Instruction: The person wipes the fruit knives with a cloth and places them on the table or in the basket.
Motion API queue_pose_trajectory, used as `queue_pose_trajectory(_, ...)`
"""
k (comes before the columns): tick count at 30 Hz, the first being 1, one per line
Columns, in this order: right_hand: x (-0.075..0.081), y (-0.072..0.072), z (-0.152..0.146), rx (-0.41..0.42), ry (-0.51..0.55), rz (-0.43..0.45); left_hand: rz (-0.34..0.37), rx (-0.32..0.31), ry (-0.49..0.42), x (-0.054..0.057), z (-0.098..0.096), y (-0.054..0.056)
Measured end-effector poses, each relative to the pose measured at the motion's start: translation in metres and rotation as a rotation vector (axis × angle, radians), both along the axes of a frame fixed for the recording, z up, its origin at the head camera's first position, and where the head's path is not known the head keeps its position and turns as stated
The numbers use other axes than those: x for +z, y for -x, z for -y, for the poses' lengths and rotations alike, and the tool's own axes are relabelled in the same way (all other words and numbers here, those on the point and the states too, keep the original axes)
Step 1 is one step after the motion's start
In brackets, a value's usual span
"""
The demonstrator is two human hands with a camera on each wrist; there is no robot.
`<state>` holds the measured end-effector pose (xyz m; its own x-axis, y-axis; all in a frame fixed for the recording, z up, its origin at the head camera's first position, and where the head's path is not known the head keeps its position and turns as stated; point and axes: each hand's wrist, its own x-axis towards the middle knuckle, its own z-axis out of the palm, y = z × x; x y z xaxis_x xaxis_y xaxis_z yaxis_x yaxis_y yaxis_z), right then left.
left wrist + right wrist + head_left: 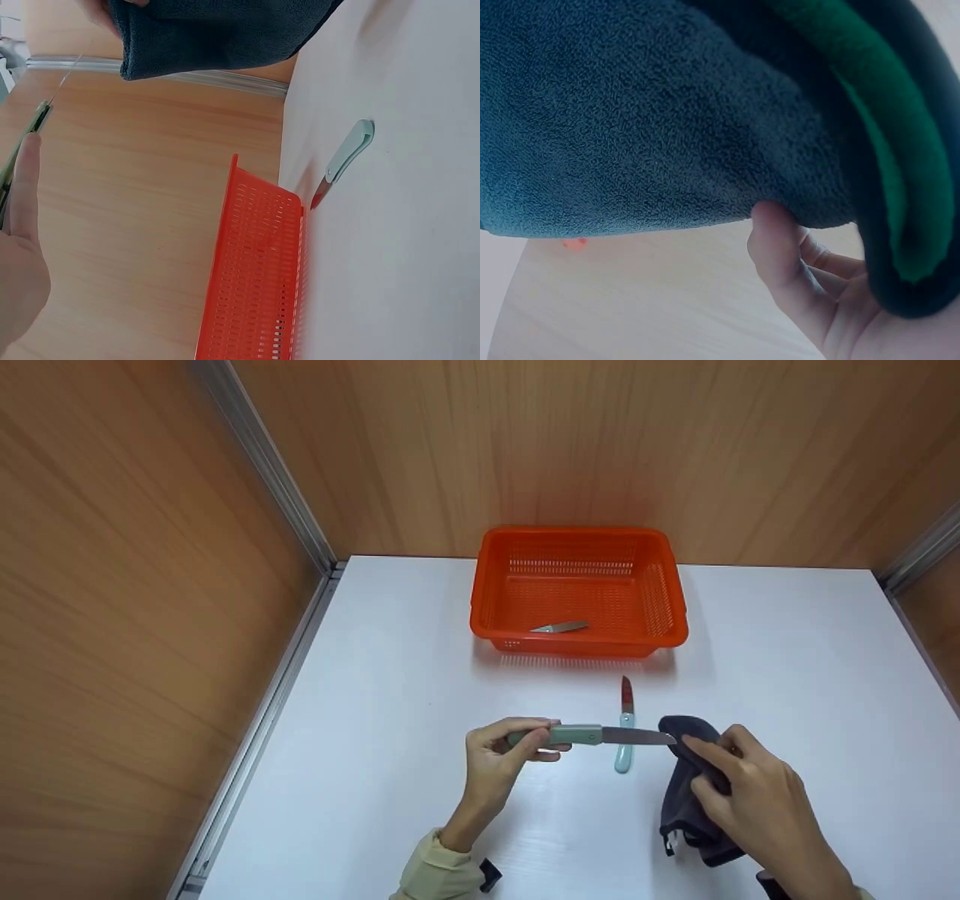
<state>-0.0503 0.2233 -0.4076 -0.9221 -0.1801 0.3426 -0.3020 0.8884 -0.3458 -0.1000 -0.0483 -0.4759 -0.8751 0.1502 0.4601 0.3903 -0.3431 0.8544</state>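
Note:
My left hand [495, 761] grips a knife [577, 734] by its green handle, the blade pointing right. In the left wrist view only part of that handle [30, 139] and the thin edge of the blade show. My right hand [761, 791] holds a dark blue-grey cloth [694, 802] whose top edge lies at the blade's tip. The right wrist view has the cloth [645, 135] filling most of it, with a green inner side at the right. Behind the held blade, a second knife [623, 754] with a light blue handle and reddish blade lies on the table.
A red-orange plastic basket [577, 645] stands at the back of the white table [390, 675]. Inside it lies a small knife [562, 626]. Wood-grain panels [562, 450] rise behind the table and at the left.

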Motion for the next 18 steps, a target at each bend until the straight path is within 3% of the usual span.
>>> queue_pose_trajectory(8,-0.0014,-0.0003,-0.0001,-0.009,0.007,-0.007,0.129,-0.073,-0.036,-0.0001,-0.0002,-0.0020)
queue_pose_trajectory(18,0.0039,-0.0005,-0.0023,-0.027,0.017,-0.050,0.114,-0.079,-0.019,-0.0040,0.0012,0.0001)
